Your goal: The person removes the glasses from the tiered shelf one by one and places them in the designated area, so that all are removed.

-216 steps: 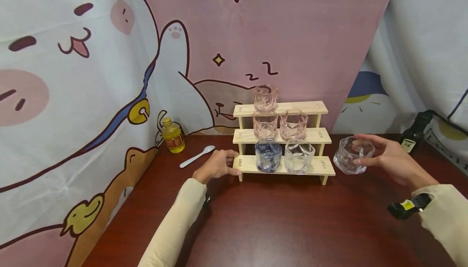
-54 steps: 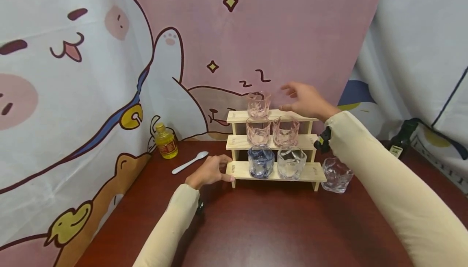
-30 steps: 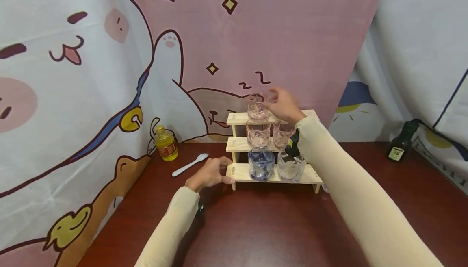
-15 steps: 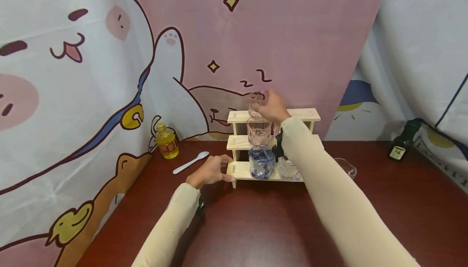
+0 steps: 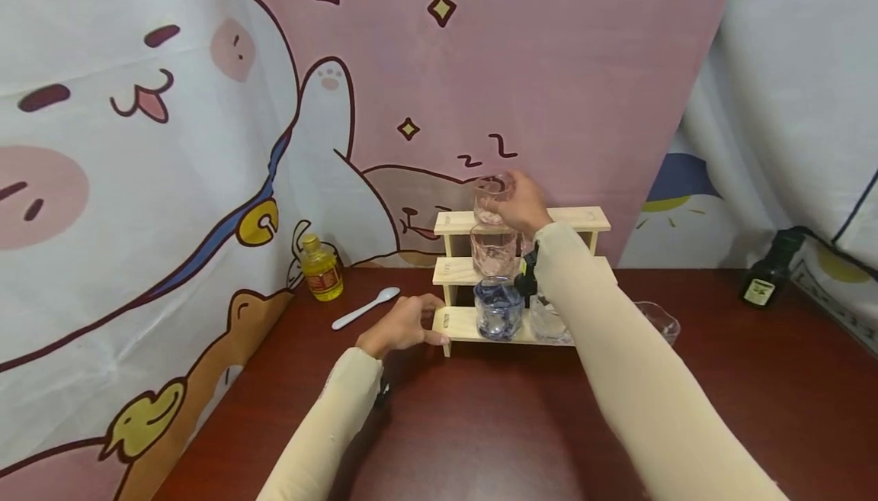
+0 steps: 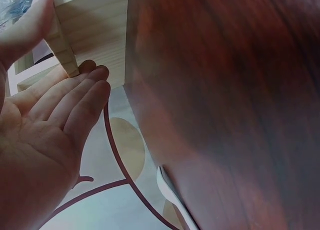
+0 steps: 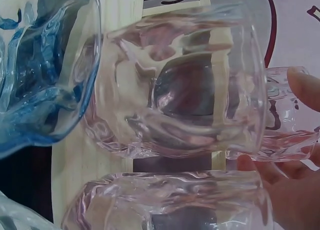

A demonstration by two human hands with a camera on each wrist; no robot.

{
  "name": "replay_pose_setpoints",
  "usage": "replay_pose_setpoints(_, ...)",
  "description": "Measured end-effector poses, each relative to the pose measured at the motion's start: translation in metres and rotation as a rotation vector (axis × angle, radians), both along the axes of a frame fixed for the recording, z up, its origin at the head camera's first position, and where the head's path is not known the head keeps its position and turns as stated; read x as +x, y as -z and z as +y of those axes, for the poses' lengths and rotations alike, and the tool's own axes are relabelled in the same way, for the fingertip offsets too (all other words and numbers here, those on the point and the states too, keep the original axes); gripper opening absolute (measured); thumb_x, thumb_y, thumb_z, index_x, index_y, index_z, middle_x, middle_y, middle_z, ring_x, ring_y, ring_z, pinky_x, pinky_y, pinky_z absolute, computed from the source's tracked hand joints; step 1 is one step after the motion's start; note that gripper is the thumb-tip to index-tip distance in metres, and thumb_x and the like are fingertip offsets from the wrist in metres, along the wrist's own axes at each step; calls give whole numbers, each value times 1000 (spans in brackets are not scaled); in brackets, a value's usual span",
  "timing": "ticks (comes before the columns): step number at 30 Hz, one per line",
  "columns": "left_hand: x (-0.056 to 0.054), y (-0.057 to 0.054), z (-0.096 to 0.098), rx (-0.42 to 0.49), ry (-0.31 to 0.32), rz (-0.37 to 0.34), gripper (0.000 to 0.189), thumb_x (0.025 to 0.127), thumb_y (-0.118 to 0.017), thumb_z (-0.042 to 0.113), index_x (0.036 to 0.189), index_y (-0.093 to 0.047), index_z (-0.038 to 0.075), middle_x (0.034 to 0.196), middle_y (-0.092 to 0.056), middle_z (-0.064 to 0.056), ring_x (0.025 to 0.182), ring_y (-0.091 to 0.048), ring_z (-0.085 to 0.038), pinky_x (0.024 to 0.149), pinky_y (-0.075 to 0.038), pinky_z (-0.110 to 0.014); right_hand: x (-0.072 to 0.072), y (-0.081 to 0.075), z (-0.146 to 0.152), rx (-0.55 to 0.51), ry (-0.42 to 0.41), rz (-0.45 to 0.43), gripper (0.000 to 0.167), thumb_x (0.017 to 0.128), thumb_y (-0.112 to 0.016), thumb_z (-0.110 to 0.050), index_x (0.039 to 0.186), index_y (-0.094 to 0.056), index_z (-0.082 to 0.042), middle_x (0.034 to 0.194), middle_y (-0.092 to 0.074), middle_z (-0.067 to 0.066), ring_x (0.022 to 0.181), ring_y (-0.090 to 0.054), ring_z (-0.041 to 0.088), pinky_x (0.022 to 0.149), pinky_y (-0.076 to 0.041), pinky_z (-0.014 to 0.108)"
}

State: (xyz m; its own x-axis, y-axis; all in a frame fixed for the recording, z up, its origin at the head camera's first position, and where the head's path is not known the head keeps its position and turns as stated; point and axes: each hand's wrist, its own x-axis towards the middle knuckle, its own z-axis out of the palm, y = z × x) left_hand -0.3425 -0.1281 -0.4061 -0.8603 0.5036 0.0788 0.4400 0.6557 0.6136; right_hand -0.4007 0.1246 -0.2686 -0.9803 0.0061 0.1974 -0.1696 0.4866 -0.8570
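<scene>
Worktop (image 5: 466, 425) first: the wooden rack (image 5: 583, 217) stands near its back edge, pretty much where it was. The left hand (image 5: 405, 323) hasn't changed either, holding the rack's left end between thumb and fingers. The right hand (image 5: 523, 205) is the real news: a second ago it was only just reaching in, now thumb and fingers are clamped on the top pink glass (image 5: 488, 188). It let go of the clear glass (image 5: 660, 319) earlier, and that's on the worktop, right-edge side of the rack, partly hidden. Pink one looks upright on the top tier, so I'd call it gripped but not yet lifted.
</scene>
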Motion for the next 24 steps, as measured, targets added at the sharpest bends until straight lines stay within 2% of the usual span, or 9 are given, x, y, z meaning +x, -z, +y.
replay_pose_setpoints(6, 0, 1, 1, 7, -20, -10, 56, 73, -90, 13, 122, -65, 3, 122, -71, -15, 120, -66, -32, 103, -52, -48, 0, -2, 4, -51, -3, -16, 84, 92, -73, -15, 159, -22, -7, 158, -36, 23, 141, -42, 40, 117, -39, 51)
replay_pose_setpoints(11, 1, 2, 1, 10, -22, -24, 56, 74, -89, 13, 123, -65, 4, 123, -70, -15, 121, -65, -32, 104, -52, -48, 1, -6, 8, -37, -3, 5, 82, 92, -71, -11, 158, -23, -4, 153, -41, 24, 137, -45, 39, 117, -39, 50)
replay_pose_setpoints(18, 0, 3, 0, 12, -24, -24, 56, 74, -89, 12, 124, -65, 4, 124, -70, -14, 121, -65, -31, 103, -52, -47, 7, -22, 18, -19, -3, 31, 84, 92, -70, -10, 159, -19, -6, 160, -33, 22, 147, -34, 39, 122, -32, 49)
replay_pose_setpoints(24, -3, 3, 1, 15, -20, -22, 56, 75, -89, 13, 124, -64, 4, 124, -70, -14, 121, -65, -31, 103, -52, -47, 14, -37, 29, -38, -9, 31, 84, 91, -69, -5, 159, -21, -7, 159, -33, 23, 145, -36, 39, 119, -37, 50)
